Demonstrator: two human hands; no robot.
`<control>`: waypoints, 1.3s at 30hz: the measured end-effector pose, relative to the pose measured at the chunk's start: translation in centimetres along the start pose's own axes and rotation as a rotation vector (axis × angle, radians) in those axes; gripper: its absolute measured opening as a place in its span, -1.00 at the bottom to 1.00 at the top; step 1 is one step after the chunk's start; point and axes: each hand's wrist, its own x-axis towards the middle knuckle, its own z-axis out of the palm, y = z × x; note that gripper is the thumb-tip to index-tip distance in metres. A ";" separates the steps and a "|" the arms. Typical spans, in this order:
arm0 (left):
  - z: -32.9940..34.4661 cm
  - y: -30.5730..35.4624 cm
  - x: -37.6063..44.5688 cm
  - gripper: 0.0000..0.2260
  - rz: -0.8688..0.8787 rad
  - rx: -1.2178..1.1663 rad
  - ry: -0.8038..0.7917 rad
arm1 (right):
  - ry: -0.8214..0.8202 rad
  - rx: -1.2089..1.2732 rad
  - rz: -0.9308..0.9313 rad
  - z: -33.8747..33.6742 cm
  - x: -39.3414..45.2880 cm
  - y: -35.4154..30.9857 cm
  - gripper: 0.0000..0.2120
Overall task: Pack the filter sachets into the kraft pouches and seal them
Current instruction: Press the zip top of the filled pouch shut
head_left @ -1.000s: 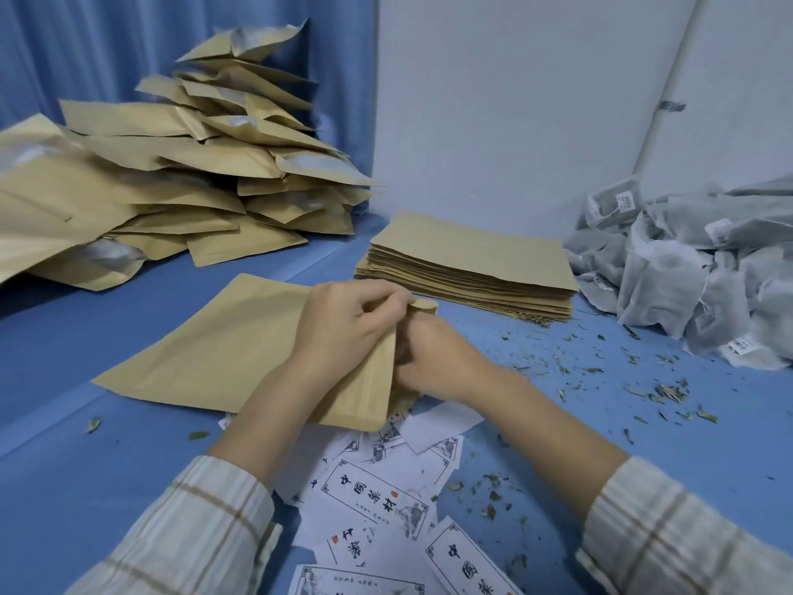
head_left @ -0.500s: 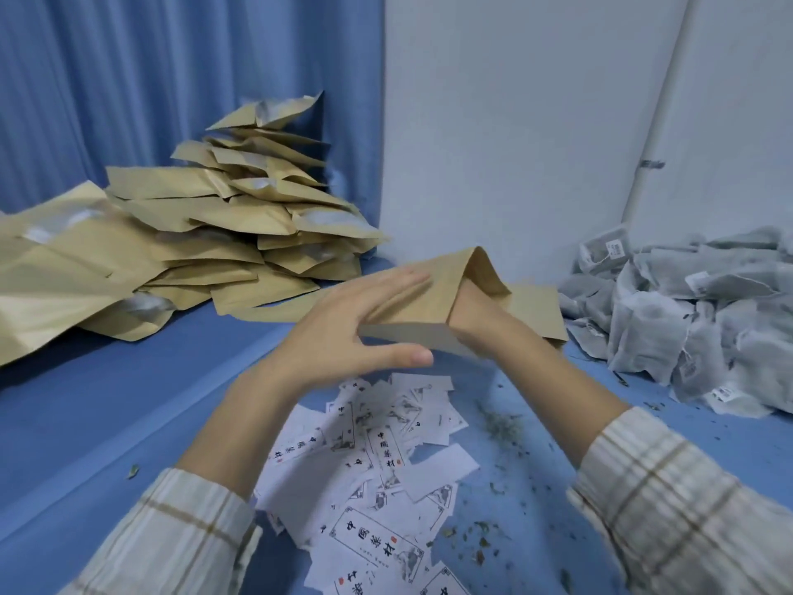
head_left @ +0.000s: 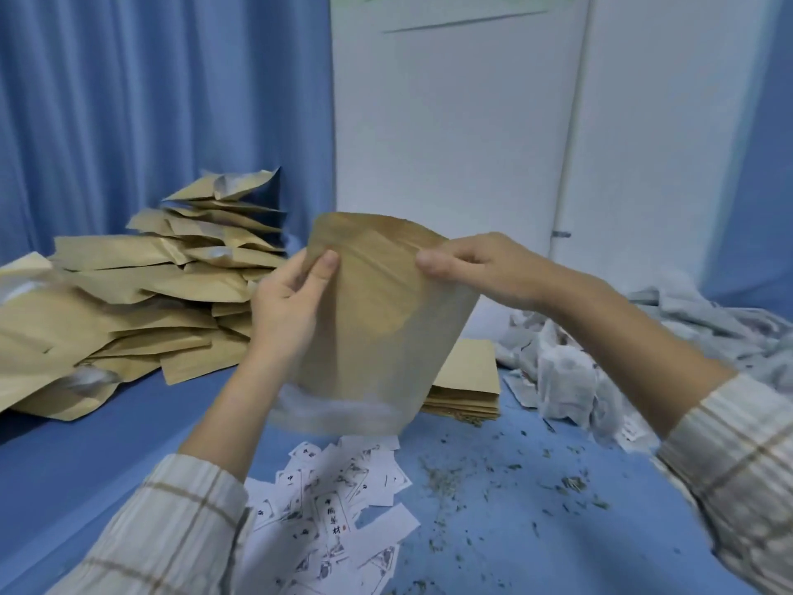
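A kraft pouch (head_left: pixel 377 337) hangs upright in the air in front of me, blurred by motion, its mouth at the top. My left hand (head_left: pixel 287 311) pinches its upper left edge, thumb on the near face. My right hand (head_left: pixel 480 268) pinches the upper right edge. Grey-white filter sachets (head_left: pixel 570 380) lie heaped on the blue table at the right. A flat stack of unused kraft pouches (head_left: pixel 467 388) sits behind the held pouch.
A big loose pile of kraft pouches (head_left: pixel 141 307) fills the left back of the blue table (head_left: pixel 536 547). White printed labels (head_left: pixel 330 508) are scattered near me. Dried herb crumbs (head_left: pixel 493 474) dot the table to the right. A white wall stands behind.
The pouch went from flat on the table to held upright in the air. My right hand came out of the pouch and both hands now pinch its top edge. The view tilted up.
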 end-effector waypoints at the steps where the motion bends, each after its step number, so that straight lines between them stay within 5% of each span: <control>1: 0.3 0.3 0.1 -0.90 -0.007 -0.021 -0.002 | -0.079 -0.087 -0.017 -0.7 -0.2 -0.2 -0.42; 5: 1.9 1.0 0.1 -0.88 -0.058 -0.101 -0.030 | -0.403 -0.380 0.080 -2.0 0.3 -1.6 -0.53; 7: 2.6 1.0 0.0 -0.88 -0.100 -0.151 -0.028 | -0.565 -0.341 0.160 -2.1 0.7 -1.8 -0.69; 10: 3.1 0.7 0.0 -0.88 -0.196 -0.239 -0.008 | -0.642 -0.215 0.273 -2.2 0.7 -1.6 -0.62; 13: 2.8 0.5 0.4 -0.88 -0.234 -0.244 -0.008 | -0.444 -0.273 0.130 -2.8 0.5 -1.0 -0.74; 17: 2.2 0.3 1.4 -0.85 -0.316 -0.297 -0.003 | 0.048 -0.359 -0.083 -4.4 0.3 0.1 -0.38; 25: 2.4 -1.0 0.4 -0.86 -0.447 -0.320 -0.031 | -0.349 -0.370 0.203 -4.8 -0.2 1.7 -0.60; 27: 2.3 -1.3 0.0 -0.83 -0.516 -0.395 -0.060 | -0.248 -0.376 0.108 -4.7 -0.5 2.7 -0.64; 32: 2.2 -1.5 -0.3 -0.68 -0.573 -0.511 -0.163 | 0.292 -0.303 -0.120 -3.6 -1.1 4.6 -0.63; 39: 1.8 -1.7 -0.6 -0.73 -0.471 -0.440 -0.274 | 0.139 -0.001 0.126 -2.6 -1.6 5.8 -0.70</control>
